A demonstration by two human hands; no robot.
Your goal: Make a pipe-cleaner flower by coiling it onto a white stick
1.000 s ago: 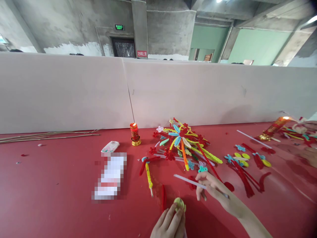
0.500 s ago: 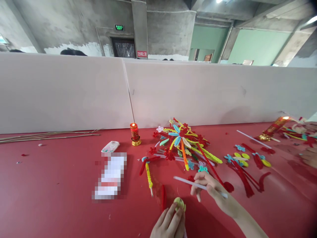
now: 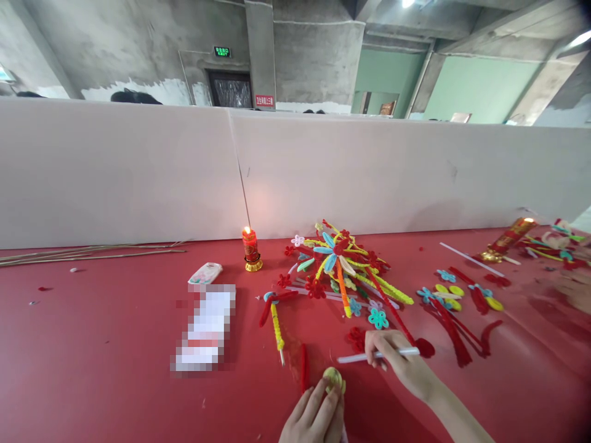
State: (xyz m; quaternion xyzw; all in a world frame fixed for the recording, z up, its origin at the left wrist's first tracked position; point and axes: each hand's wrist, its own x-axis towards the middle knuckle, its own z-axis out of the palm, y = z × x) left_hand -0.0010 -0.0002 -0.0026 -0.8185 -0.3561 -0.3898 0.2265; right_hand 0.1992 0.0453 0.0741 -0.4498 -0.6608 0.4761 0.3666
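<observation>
My left hand rests at the front of the table, its fingers pressed together on a small yellow coiled disc of fuzzy pipe cleaner. Below that hand, a sliver of something pale shows, mostly hidden. In my right hand is a slim whitish glue stick, held nearly level, its left end just above and right of the disc without touching it. A red fuzzy strip lies left of the disc. Beyond my right hand are a red fuzzy flower and a turquoise flower.
A lit red candle stands near the white partition. Colourful pipe-cleaner pieces are heaped at the centre back. Blue flowers and yellow discs lie to the right, near a second, tilted lit candle. Another person's blurred hand is at far right.
My right hand has turned and shifted slightly right and down, bringing the glue stick closer to level and its left end lower, near the yellow disc. My left hand stays put.
</observation>
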